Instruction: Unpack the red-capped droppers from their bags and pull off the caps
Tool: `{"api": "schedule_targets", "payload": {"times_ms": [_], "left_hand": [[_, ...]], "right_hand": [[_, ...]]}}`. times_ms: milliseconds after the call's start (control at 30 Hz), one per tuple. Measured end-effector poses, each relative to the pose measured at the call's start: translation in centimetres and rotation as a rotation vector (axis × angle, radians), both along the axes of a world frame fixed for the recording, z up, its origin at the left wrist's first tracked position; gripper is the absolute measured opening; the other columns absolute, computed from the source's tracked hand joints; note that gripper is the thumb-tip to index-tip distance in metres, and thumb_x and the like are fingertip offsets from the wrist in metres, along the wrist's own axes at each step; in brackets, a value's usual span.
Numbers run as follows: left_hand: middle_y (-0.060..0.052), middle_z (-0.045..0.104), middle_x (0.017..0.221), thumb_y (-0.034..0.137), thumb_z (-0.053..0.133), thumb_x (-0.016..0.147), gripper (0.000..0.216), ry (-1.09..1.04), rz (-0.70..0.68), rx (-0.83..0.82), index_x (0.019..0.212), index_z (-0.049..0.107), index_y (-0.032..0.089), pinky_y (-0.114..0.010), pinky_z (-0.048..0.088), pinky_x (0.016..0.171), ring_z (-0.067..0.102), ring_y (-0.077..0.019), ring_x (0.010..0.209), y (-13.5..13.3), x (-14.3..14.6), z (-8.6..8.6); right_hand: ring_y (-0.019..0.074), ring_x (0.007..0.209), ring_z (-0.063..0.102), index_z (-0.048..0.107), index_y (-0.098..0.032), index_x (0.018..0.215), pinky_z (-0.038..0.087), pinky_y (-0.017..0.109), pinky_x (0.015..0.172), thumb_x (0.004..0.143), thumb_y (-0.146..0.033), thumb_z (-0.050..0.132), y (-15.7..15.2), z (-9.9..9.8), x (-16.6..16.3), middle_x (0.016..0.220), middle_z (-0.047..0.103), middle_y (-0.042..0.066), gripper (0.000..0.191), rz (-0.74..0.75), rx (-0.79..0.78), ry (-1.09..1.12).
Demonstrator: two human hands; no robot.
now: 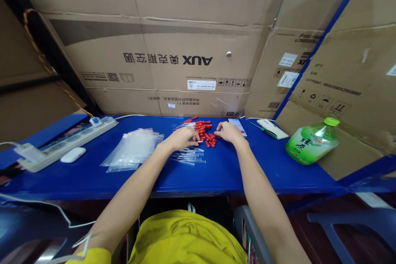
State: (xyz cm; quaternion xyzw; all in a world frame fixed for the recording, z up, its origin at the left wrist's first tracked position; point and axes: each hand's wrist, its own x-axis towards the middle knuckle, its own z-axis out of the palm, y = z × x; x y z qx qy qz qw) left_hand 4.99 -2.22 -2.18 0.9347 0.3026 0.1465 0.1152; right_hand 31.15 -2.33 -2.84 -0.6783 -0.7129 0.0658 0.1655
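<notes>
My left hand [185, 137] is closed in a pinch on a thin clear tube, whose pale end pokes out toward the right. Below it lies a loose bundle of clear tubes [190, 156] on the blue tabletop. My right hand [229, 133] has its fingertips drawn together on a red rubber bulb [218, 136], at the right edge of the pile. That pile of red rubber bulbs [202, 126] spreads between and behind both hands. Left of my left forearm, a stack of clear plastic bags [131, 148] lies flat.
A phone [237, 127] lies behind my right hand, with a green-handled screwdriver [268, 133] and a white phone-shaped thing [274, 128] to its right. A green drink bottle [311, 142] leans at far right. A power strip [74, 140] and white earbud case [73, 154] sit left. Cardboard [167, 37] walls the back.
</notes>
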Motion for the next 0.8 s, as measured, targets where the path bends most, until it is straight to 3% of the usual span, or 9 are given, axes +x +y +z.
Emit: {"api": "schedule_targets", "payload": {"times_ms": [167,267,367,500,667,800], "left_hand": [[-0.004,0.076,0.093,0.033,0.071,0.092,0.012,-0.040,0.048,0.043,0.095,0.076,0.023,-0.029,0.043,0.080,0.068,-0.0207,0.089,-0.1,-0.2,0.0],[-0.005,0.074,0.101,0.030,0.067,0.093,0.011,-0.092,0.192,0.141,0.099,0.073,0.023,-0.029,0.045,0.084,0.067,-0.0226,0.098,-0.1,-0.7,0.1],[-0.005,0.072,0.103,0.028,0.070,0.089,0.014,-0.090,0.313,0.170,0.102,0.068,0.023,-0.029,0.046,0.082,0.066,-0.0238,0.100,0.1,-1.2,-0.2],[-0.005,0.073,0.101,0.025,0.072,0.086,0.014,-0.058,0.318,0.128,0.099,0.065,0.024,-0.028,0.045,0.077,0.067,-0.0234,0.095,0.4,-1.3,-0.8],[-0.005,0.072,0.101,0.024,0.069,0.087,0.014,-0.070,0.315,0.142,0.100,0.064,0.023,-0.030,0.046,0.080,0.067,-0.0244,0.099,0.3,-1.0,-0.9],[-0.006,0.071,0.107,0.027,0.068,0.090,0.015,-0.066,0.285,0.177,0.103,0.063,0.022,-0.031,0.047,0.084,0.066,-0.0253,0.106,0.0,-0.7,-0.8]], "right_hand": [[0.0243,0.086,0.072,0.079,-0.025,0.089,0.046,0.032,0.075,0.095,-0.038,0.065,-0.8,0.2,-0.1,0.088,0.078,0.009,0.020,0.036,0.086,0.007],[0.0253,0.089,0.071,0.078,-0.025,0.099,0.047,0.033,0.077,0.099,-0.033,0.059,-1.2,0.1,-0.9,0.093,0.078,0.010,0.021,0.038,0.192,0.013],[0.0242,0.093,0.069,0.074,-0.026,0.107,0.047,0.032,0.079,0.101,-0.028,0.056,-1.7,0.0,-2.2,0.098,0.078,0.007,0.019,0.171,0.327,0.048],[0.0245,0.100,0.064,0.070,-0.025,0.112,0.048,0.033,0.082,0.102,-0.029,0.057,-2.5,-0.1,-4.1,0.106,0.074,0.007,0.017,0.321,0.441,0.027],[0.0246,0.103,0.060,0.070,-0.024,0.111,0.048,0.035,0.088,0.101,-0.032,0.061,-2.8,-0.8,-5.6,0.109,0.072,0.008,0.015,0.424,0.420,-0.028],[0.0260,0.104,0.059,0.069,-0.022,0.105,0.048,0.037,0.088,0.099,-0.029,0.064,-2.5,-1.2,-6.4,0.110,0.071,0.009,0.011,0.422,0.396,-0.080]]}}
